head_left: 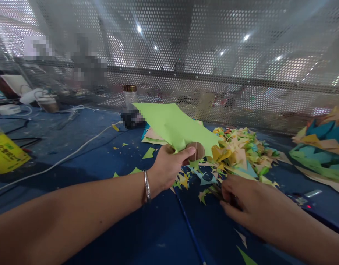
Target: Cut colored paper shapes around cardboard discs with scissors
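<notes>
Apparently the right hand [242, 198] grips scissors [216, 192], the left hand [169, 165] pinches green paper [172, 121], and a cup [45, 99] holds something brown [52, 107].

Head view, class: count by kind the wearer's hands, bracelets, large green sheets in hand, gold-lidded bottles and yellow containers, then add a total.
Hands: 2 (left hand, right hand)
Bracelet: 1
Green sheet: 1
Gold-lidded bottle: 1
Yellow container: 1
Total: 6

Looked dim. Showed white glare spots across the perforated metal screen [186, 51], with hazy shapes behind. Glinted on the silver bracelet [147, 186]. Sank into shadow across the near blue tabletop [158, 232]. Stretched toward the edges; pixelated in patches.
</notes>
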Tool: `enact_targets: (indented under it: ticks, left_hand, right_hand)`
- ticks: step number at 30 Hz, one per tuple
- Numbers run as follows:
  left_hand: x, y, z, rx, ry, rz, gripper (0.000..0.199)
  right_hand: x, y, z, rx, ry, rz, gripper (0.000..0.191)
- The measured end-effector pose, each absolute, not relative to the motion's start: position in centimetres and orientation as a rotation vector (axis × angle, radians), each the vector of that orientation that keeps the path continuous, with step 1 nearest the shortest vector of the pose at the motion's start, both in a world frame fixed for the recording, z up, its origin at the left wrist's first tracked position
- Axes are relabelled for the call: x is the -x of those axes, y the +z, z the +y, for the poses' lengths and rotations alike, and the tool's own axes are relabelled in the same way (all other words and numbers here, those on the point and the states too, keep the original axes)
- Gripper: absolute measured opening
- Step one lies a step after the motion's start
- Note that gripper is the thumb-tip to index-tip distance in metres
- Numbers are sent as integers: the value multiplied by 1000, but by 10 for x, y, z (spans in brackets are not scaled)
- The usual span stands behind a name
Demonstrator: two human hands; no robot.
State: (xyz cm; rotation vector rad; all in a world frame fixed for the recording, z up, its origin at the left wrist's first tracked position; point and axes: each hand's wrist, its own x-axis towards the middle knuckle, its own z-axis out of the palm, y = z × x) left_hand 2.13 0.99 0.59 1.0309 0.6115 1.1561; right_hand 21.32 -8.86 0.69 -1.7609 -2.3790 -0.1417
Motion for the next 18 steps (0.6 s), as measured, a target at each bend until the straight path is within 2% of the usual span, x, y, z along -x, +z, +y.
enact_targets:
  ticks: [7, 18]
  left_hand:
    - [-24, 2, 12, -965, 1166, 630, 15]
    - [-26, 7, -5, -743, 1014, 579, 31]
  right_hand:
    - [-213, 16, -80, 1886, -130, -2217, 20]
    - [-212, 11, -78, 1589, 17, -2023, 27]
